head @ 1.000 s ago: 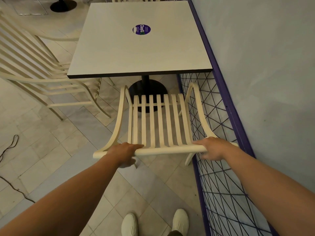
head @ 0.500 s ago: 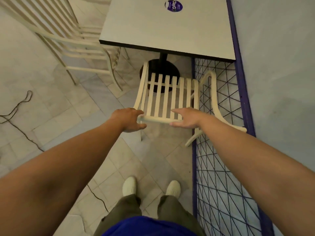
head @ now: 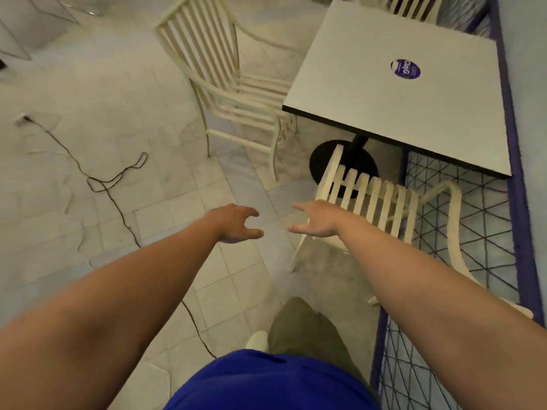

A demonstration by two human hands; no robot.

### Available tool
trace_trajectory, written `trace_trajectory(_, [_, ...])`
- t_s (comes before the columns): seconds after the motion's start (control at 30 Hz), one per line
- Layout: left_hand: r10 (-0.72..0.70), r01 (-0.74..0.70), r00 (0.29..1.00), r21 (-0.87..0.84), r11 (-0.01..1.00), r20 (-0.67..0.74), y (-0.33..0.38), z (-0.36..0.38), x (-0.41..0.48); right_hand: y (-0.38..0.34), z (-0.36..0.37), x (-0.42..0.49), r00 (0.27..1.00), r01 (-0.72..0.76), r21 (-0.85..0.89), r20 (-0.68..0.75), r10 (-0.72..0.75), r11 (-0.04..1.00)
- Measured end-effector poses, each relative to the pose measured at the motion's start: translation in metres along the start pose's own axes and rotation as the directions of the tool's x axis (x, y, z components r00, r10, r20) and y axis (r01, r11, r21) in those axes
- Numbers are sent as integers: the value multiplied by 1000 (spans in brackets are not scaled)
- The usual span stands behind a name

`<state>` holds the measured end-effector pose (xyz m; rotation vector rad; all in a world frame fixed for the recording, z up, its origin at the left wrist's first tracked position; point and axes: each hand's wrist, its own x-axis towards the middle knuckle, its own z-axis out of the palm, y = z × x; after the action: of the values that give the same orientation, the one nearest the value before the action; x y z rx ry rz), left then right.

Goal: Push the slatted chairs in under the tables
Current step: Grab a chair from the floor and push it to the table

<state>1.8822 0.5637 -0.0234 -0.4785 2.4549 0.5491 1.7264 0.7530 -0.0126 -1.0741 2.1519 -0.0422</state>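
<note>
Tiled floor — cable, fence beside chair

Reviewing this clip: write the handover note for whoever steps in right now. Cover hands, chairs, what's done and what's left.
Left hand: open, holds nothing, over the floor tiles.
Right hand: open, grips nothing, at the back corner of the nearest cream slatted chair.
That chair stands beside the purple-framed mesh fence, its back close to the edge of the grey square table; it looks pushed in.
Left: the second cream slatted chair, at the table's left side, is only partly under. It is probably next.
</note>
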Motion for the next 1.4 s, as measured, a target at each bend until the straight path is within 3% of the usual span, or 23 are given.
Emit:
trace_trajectory(0.47, [-228,227,973,-238,944,27,-112,-83,58,-65,-84,172,975,189,-77,131,-178,979])
trace_trajectory(0.73, [-304,285,953,-373,883,8,-189,-134,90,-131,-131,272,946,266,-160,232,-226,951])
trace_trajectory(1.17, [-327,315,945,-327,891,17,-465,-271,152,-324,-196,507,956,246,-112,191,-222,963])
trace_trajectory(1.4, [-296,278,955,-284,918,-22,-577,-371,192,-410,-254,619,958,230,-46,186,-218,972])
